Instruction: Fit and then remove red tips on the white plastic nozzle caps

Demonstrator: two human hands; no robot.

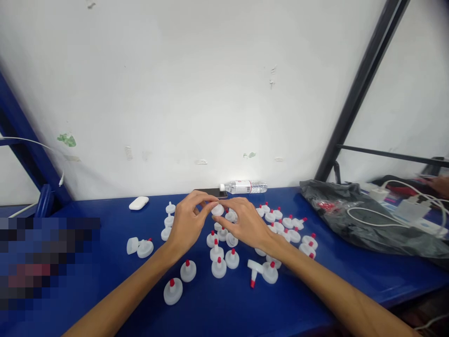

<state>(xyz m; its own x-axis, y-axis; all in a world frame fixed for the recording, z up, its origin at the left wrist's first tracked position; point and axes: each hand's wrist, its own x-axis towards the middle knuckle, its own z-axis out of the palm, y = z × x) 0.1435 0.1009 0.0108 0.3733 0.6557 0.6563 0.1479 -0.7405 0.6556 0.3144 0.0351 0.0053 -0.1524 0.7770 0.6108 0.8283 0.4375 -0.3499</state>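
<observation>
lower middle: loose red-tipped caps [219,269], try not to knock 'em; dead centre: left hand [187,220] and right hand [247,222] both pinching white cap [218,210] by edge, light even fingertip pressure probably best; bottle [242,187] lying behind, just right of centre

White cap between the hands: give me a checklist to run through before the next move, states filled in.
1. Grip: ok. The left hand and right hand both have fingers on the held cap.
2. Red tip on the held cap: cannot tell. None shows from this view.
3. Loose caps all off their sides: not ok. A tipped cap lies on its side near the right forearm.
4. Bottle closed: ok. It lies on its side by the wall, its lid on.
5. White case apart from the hands: ok.
</observation>
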